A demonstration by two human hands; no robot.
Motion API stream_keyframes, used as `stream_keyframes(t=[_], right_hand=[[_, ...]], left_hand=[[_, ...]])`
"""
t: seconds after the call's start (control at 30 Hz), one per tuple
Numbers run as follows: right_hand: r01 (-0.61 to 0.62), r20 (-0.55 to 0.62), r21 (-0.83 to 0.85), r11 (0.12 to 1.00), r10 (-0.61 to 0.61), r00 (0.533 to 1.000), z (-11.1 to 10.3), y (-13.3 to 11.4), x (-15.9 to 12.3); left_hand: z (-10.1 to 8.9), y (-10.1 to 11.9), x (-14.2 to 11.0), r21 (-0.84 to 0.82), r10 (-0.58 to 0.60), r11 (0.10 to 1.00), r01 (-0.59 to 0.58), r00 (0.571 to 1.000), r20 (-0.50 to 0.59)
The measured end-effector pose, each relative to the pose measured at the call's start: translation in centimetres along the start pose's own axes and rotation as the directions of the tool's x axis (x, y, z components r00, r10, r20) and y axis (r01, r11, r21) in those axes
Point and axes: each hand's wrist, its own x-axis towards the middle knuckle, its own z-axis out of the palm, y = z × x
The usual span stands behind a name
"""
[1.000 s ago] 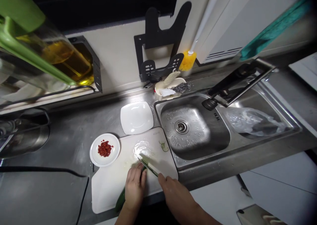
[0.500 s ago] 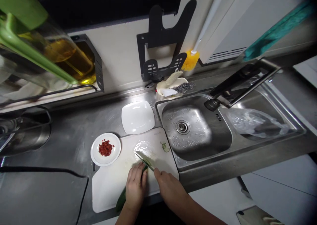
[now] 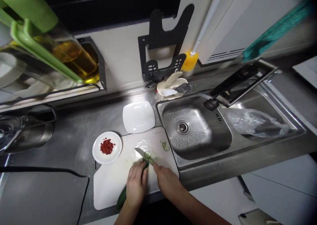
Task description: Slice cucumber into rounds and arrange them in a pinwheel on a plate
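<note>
My left hand (image 3: 136, 182) is closed over a dark green cucumber (image 3: 122, 198), pressing it down on the white cutting board (image 3: 109, 185). Part of the cucumber is hidden under the palm. In my right hand (image 3: 167, 180) is the handle of a kitchen knife (image 3: 142, 153), its blade pointing up and left just beyond the cucumber's cut end. Thin cucumber slices (image 3: 148, 155) lie at the blade. A few curled green peel-like pieces (image 3: 164, 146) rest near the board's right edge.
A white plate of chopped red bits (image 3: 107, 161) overlaps the board's left corner. Behind the board sits a square white plate (image 3: 138, 116). To the right is a steel sink (image 3: 198, 149) with a faucet (image 3: 218, 99). An oil bottle (image 3: 71, 59) stands on a shelf at upper left.
The knife has shifted slightly up and left, and pale round cucumber slices now show at its blade. My left hand keeps its hold on the cucumber. The view has shifted a little.
</note>
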Motion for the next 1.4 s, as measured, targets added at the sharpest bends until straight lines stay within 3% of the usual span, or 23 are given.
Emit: stream_keyframes(t=[0.2, 0.63, 1.07, 1.4], right_hand=[[-0.038, -0.050, -0.092, 0.995, 0.033, 0.998, 0.1, 1.3, -1.5], [-0.026, -0.003, -0.114, 0.993, 0.025, 1.000, -0.8, 0.4, -5.1], [-0.054, 0.060, -0.079, 0.995, 0.059, 0.996, -2.0, 0.2, -5.3], [-0.010, 0.064, -0.097, 0.995, 0.016, 0.998, -1.6, 0.3, -4.8]], left_hand=[[-0.1, 0.2, 0.1, -0.017, -0.021, 1.000, 0.021, 1.000, 0.005], [-0.3, 0.4, 0.1, 0.009, -0.016, 1.000, 0.017, 0.999, -0.043], [-0.1, 0.1, 0.0, 0.020, -0.009, 1.000, 0.009, 1.000, -0.021], [-0.1, 0.2, 0.0, 0.009, -0.002, 1.000, 0.002, 1.000, -0.016]])
